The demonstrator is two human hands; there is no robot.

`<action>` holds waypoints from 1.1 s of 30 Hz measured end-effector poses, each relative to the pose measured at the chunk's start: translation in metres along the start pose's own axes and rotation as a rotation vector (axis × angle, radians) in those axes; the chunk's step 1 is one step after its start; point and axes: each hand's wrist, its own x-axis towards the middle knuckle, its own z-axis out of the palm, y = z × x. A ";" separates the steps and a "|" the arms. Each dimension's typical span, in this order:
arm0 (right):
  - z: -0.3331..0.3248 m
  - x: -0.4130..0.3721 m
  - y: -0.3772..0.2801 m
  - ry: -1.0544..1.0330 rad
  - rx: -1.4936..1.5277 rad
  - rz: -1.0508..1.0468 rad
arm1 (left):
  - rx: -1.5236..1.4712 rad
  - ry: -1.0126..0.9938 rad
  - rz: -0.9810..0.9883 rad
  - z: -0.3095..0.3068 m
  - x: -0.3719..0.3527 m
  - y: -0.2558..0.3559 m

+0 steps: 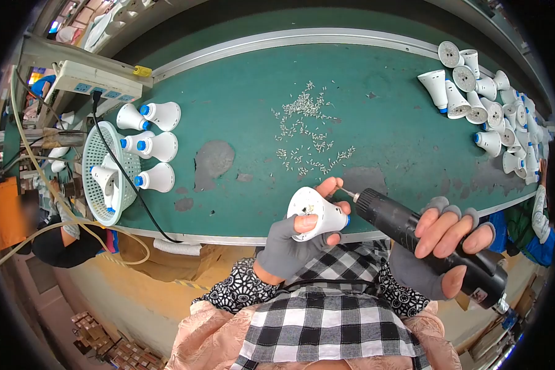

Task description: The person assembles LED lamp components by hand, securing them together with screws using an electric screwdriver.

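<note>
white, flared plastic housing (324,213) sits pinched in the left hand (283,250); the right hand (445,237) wraps a black cylindrical power screwdriver (388,219), bit (346,192) near the left fingertips (328,185), apparently mid-alignment, needing steadiness.

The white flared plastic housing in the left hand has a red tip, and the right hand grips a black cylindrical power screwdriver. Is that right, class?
Not red: the head view shows a blue tip on the white flared plastic housing in the left hand. The right hand does grip the black cylindrical power screwdriver.
</note>
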 end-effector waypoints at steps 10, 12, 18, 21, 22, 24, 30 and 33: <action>-0.006 0.011 -0.022 0.249 0.058 -0.044 | 0.677 0.295 0.206 0.016 -0.004 0.011; -0.007 0.009 -0.024 0.160 0.105 -0.027 | 0.779 0.324 0.256 0.018 -0.004 0.008; 0.007 -0.004 -0.027 0.176 0.053 0.021 | 0.935 0.370 0.325 0.022 -0.005 0.001; 0.006 -0.007 -0.023 0.133 0.044 -0.007 | 1.033 0.358 0.377 0.018 -0.005 0.001; 0.010 -0.009 -0.020 0.167 0.046 -0.035 | 1.076 0.347 0.400 0.016 -0.005 0.000; 0.011 -0.009 -0.019 0.137 0.035 -0.026 | 1.114 0.343 0.435 0.016 -0.005 -0.001; 0.021 -0.011 -0.022 0.162 -0.060 0.040 | 1.243 0.357 0.512 0.014 -0.004 -0.003; 0.019 -0.012 -0.020 0.148 -0.062 0.056 | 1.248 0.365 0.517 0.014 -0.004 -0.004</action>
